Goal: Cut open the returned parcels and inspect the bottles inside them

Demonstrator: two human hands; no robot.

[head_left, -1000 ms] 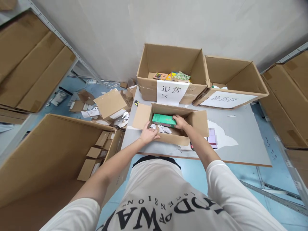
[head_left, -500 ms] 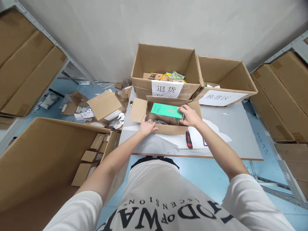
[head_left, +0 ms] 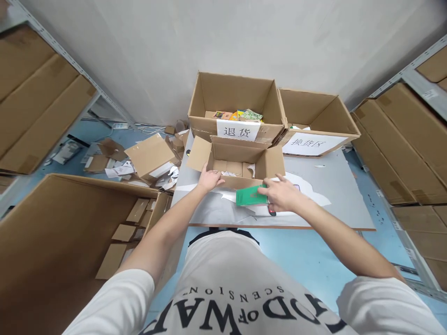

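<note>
My right hand grips a flat green box and holds it just in front of a small open cardboard carton on the grey table. Resting on the carton's near left rim is my left hand, which steadies it. Inside the carton lie crumpled white paper and brown cardboard pieces. A red-and-black utility knife peeks out beneath my right hand.
Two large open boxes with paper labels stand behind: the left one holds colourful packs, the right one looks nearly bare. A big open carton with small boxes sits at my left. Cardboard scraps litter the floor. Shelves with flat cartons flank both sides.
My right hand lifted the green box out of the small carton and brought it toward me, in front of the carton. My left hand stayed on the rim.
</note>
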